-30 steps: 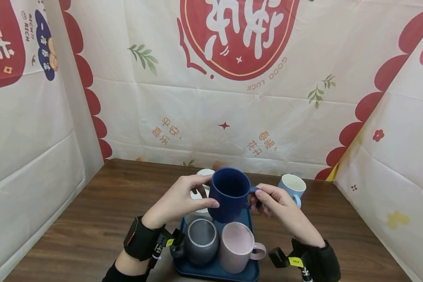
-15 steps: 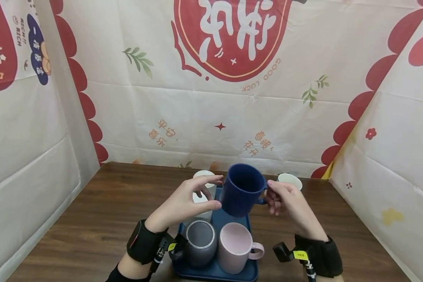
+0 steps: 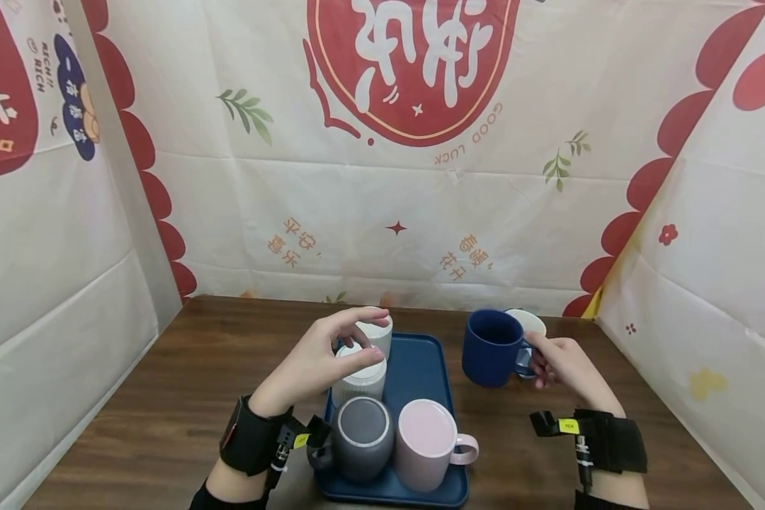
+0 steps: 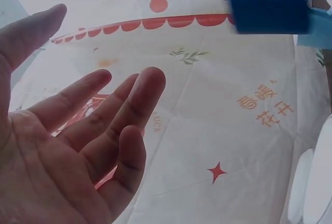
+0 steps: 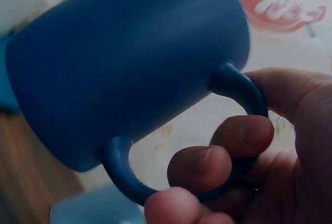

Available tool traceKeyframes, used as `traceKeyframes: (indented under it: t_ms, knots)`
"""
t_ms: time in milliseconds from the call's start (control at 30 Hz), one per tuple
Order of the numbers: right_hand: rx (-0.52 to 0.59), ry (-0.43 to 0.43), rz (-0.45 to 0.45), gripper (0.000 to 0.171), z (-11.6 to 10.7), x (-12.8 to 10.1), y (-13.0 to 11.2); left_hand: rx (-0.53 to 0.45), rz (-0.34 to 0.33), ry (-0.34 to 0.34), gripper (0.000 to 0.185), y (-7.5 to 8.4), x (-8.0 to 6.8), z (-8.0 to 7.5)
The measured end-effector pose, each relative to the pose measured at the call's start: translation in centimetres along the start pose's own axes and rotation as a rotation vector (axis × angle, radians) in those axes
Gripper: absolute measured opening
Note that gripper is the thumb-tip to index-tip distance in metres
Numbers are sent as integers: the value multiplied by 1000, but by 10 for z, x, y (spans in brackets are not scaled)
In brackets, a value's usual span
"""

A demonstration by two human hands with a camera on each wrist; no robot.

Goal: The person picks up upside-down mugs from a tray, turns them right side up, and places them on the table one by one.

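My right hand (image 3: pixel 544 360) grips the handle of a dark blue mug (image 3: pixel 492 347), which stands upright to the right of the blue tray (image 3: pixel 421 365), low at the table; I cannot tell whether it touches the wood. In the right wrist view my fingers (image 5: pixel 218 164) curl through the mug's (image 5: pixel 129 68) handle. My left hand (image 3: pixel 375 331) hovers with spread, relaxed fingers over a white ribbed cup (image 3: pixel 359 379) on the tray and holds nothing. The left wrist view shows that open palm (image 4: pixel 78 130) and the blue mug (image 4: pixel 267 3) beyond it.
On the tray a grey mug (image 3: pixel 362 438) and a pink mug (image 3: pixel 428 445) stand at the front, and a second white cup (image 3: pixel 380 333) at the back. A pale blue mug (image 3: pixel 528 323) sits behind the dark blue one. Printed cloth walls enclose the brown table (image 3: pixel 166 397).
My right hand carried the dark blue mug right and down, off the tray, to beside the pale blue mug. My left hand let go of it and stayed over the white cup.
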State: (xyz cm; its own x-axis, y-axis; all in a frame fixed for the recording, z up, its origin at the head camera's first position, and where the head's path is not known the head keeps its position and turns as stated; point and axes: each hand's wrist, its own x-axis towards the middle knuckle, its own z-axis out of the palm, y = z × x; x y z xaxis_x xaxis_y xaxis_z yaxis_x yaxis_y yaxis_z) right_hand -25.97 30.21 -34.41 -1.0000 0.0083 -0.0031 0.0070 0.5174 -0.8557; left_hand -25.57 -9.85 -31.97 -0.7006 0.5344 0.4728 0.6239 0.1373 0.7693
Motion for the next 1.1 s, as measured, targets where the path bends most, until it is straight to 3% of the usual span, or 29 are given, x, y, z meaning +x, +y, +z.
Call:
traceKeyframes:
  t_ms: [133,467,900,1000,1100]
  knots:
    - [-51,-26,65,58,2,11,17,-10,6,14,48,2,-2,-4]
    - [-6,-91,173,55,20,26,44,-21,8,61,46,6,-7,-14]
    - [62,-189,141,51,14,31,68,-18,11,83,45,6,-10,-18]
    - [9,-155,141,52,11,27,65,-25,7,78,45,4,-11,-17]
    - [-124,-12,100,54,8,17,50,-30,-3,75,44,2,-11,-15]
